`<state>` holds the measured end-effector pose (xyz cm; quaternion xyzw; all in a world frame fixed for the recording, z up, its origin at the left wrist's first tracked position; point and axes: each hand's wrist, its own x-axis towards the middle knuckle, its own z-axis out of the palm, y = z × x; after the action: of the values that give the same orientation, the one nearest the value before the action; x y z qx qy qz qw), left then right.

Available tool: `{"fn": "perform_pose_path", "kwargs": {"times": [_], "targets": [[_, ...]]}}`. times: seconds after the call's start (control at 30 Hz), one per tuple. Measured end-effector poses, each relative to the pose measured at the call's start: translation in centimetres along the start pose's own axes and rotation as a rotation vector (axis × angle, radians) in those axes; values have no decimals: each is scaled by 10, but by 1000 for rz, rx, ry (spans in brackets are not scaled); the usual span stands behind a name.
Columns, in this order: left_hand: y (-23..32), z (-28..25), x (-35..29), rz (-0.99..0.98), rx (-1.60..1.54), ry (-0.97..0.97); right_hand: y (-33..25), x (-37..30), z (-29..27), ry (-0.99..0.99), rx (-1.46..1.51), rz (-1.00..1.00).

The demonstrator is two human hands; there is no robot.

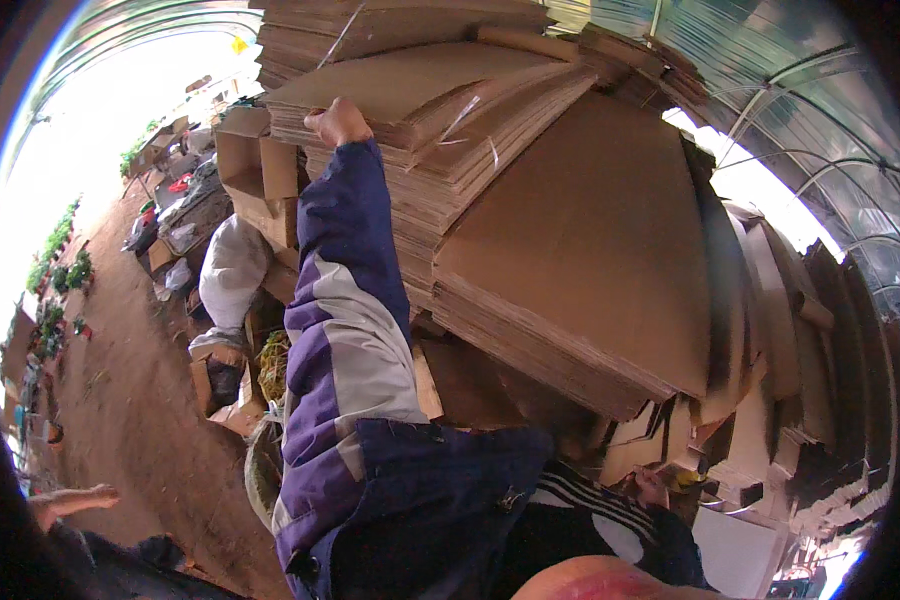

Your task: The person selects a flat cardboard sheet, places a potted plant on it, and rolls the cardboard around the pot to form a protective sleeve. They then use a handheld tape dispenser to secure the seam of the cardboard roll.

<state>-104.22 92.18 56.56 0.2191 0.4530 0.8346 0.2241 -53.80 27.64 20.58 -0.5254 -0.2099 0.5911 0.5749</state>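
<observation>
My left hand (pixel 340 122), at the end of a navy, purple and white sleeve, reaches far forward. Its fingers are curled at the near edge of a tall stack of flat cardboard sheets (pixel 400 85); how many sheets they grip is hidden. My right hand (pixel 653 487) is low at the right, beside leaning cardboard. It is closed around a small yellow and black tool (pixel 688 478), whose exact kind I cannot make out. Between my hands lies another thick stack of flattened cardboard (pixel 580 250), its broad top sheet tilted toward me.
Upright cardboard sheets (pixel 820 330) line the right side. At left stand an open carton (pixel 255 165), a white sack (pixel 233 270) and a small box (pixel 228 385) along a dirt path (pixel 130 390). Another person's hand (pixel 80 500) shows at the lower left. Potted plants (pixel 58 275) line the far left.
</observation>
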Motion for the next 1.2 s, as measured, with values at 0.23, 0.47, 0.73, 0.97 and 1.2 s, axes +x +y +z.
{"fn": "perform_pose_path", "kwargs": {"times": [0.23, 0.47, 0.73, 0.97, 1.2], "targets": [[-52, 4, 10, 215, 155, -38, 46, 55, -53, -79, -123, -29], [-89, 26, 58, 253, 353, -67, 52, 88, -76, -56, -629, 230], [-22, -7, 14, 135, -28, -270, 75, 78, -27, -198, -619, -52], [40, -93, -191, 499, -176, -657, -25, 65, 95, -299, -204, 42], [-50, -195, -322, -568, -322, -1635, -117, 73, 210, -472, -143, -573]]}}
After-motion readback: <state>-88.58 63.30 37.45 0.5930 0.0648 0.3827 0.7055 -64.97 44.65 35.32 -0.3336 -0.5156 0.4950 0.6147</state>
